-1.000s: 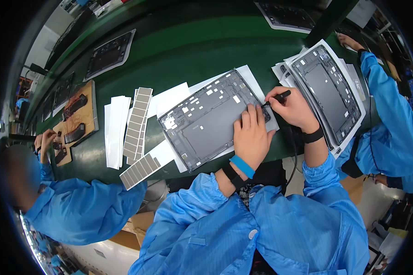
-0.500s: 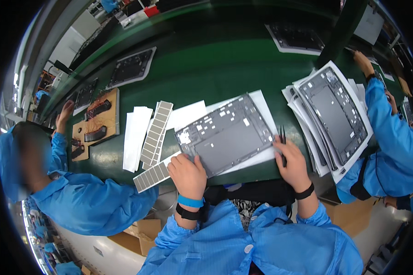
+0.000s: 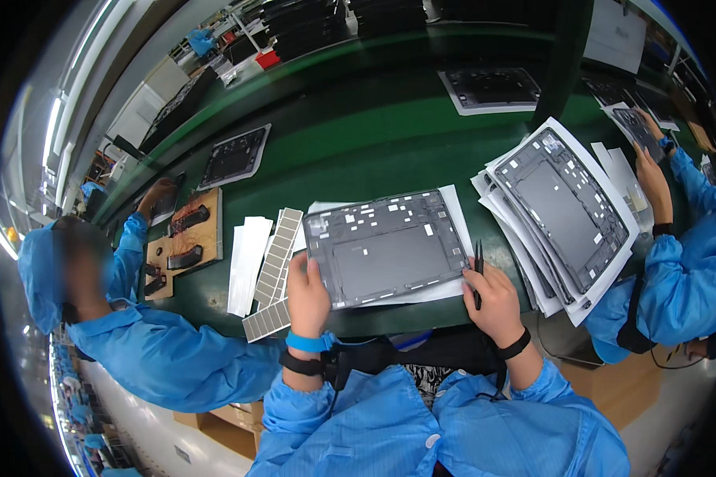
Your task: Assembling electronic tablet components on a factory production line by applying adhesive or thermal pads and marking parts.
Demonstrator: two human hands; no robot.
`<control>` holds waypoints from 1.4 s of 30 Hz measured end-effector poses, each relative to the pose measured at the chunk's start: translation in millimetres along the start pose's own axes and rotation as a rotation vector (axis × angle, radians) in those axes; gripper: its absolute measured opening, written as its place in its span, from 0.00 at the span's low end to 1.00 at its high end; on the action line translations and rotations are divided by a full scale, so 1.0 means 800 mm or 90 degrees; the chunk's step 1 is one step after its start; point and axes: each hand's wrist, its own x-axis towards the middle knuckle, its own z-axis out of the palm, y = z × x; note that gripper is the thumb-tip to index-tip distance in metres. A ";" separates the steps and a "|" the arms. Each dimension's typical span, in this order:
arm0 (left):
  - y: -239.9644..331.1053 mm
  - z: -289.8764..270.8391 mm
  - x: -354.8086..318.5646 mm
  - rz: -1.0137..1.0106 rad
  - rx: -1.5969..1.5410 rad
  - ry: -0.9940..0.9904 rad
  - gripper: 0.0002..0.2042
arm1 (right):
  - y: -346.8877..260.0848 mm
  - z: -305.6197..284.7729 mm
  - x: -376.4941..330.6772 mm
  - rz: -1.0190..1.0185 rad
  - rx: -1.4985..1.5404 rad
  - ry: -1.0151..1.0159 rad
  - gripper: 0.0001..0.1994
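A dark grey tablet back housing (image 3: 398, 266), dotted with small white pieces, is level in front of me above a sheet of white paper (image 3: 456, 213). My left hand (image 3: 309, 300) grips its left edge, thumb on top. With black tweezers (image 3: 478, 272) held pointing up and away, my right hand (image 3: 495, 298) closes on them while its fingertips touch the housing's lower right corner. Sheets of grey rectangular stickers (image 3: 277, 258) lie left of the housing, one strip (image 3: 267, 321) lower near my left wrist. Beside them rest white paper strips (image 3: 249, 266).
To the right rises a stack of similar housings (image 3: 565, 211) layered with white paper. A wooden board (image 3: 210, 238) with dark parts and thin wires is on the left. More housings (image 3: 235, 155) lie farther back. Co-workers in blue sit on both sides; a green post (image 3: 563, 71) stands behind.
The housing has turned from slanted to nearly level, and my left hand has shifted to its left edge. The view has tilted slightly. The right co-worker's hands now hold a housing.
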 end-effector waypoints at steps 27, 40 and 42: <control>0.193 0.420 0.400 0.057 0.147 -0.478 0.28 | 0.007 -0.009 0.018 0.103 -0.024 -0.031 0.13; 0.189 0.323 0.405 0.224 0.167 -0.195 0.11 | 0.006 -0.007 0.004 0.083 0.028 0.039 0.12; 0.189 0.212 0.357 0.274 0.061 -0.132 0.11 | 0.012 -0.005 -0.003 0.100 0.063 0.056 0.12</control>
